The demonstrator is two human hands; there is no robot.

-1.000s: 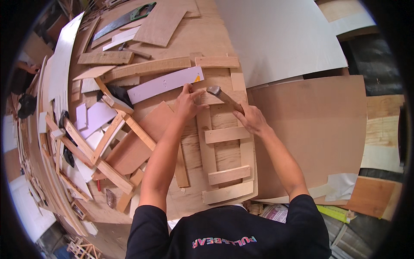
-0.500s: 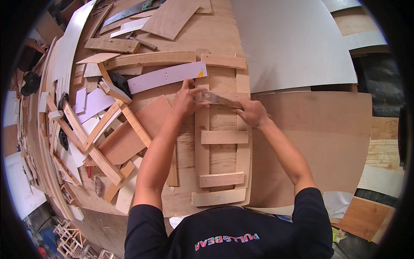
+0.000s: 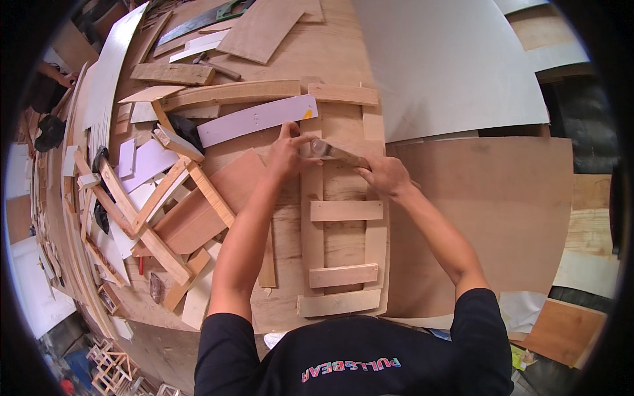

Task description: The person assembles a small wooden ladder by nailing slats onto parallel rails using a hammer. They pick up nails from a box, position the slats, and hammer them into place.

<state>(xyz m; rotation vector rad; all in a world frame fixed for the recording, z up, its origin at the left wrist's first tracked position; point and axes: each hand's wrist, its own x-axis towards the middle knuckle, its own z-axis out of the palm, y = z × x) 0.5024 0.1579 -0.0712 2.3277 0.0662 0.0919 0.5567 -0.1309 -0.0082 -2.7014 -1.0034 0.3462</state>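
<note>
My right hand (image 3: pixel 386 175) is closed round the wooden handle of a hammer (image 3: pixel 347 157). The hammer's metal head is beside the fingers of my left hand (image 3: pixel 288 155), over the left rail of a ladder-like wooden frame (image 3: pixel 313 244). Thumb and forefinger of my left hand are drawn together at the rail; whatever they pinch is too small or hidden to name. Across the frame's two rails lie short slats, among them a top slat (image 3: pixel 343 94), a middle slat (image 3: pixel 347 210) and a lower slat (image 3: pixel 343 274). My hands and the hammer partly cover the crossing between top and middle.
A pale lilac board (image 3: pixel 257 120) lies just beyond my left hand. Jumbled wood offcuts (image 3: pixel 158 254) cover the left side. Farther off are a second hammer (image 3: pixel 221 68) and a handsaw (image 3: pixel 191 25). Large brown (image 3: pixel 475 218) and white sheets (image 3: pixel 456 66) lie to the right.
The hammer head shows more sharply now and has shifted slightly at my left fingers. Both hands stay in nearly the same place; the whole view has moved a little.
</note>
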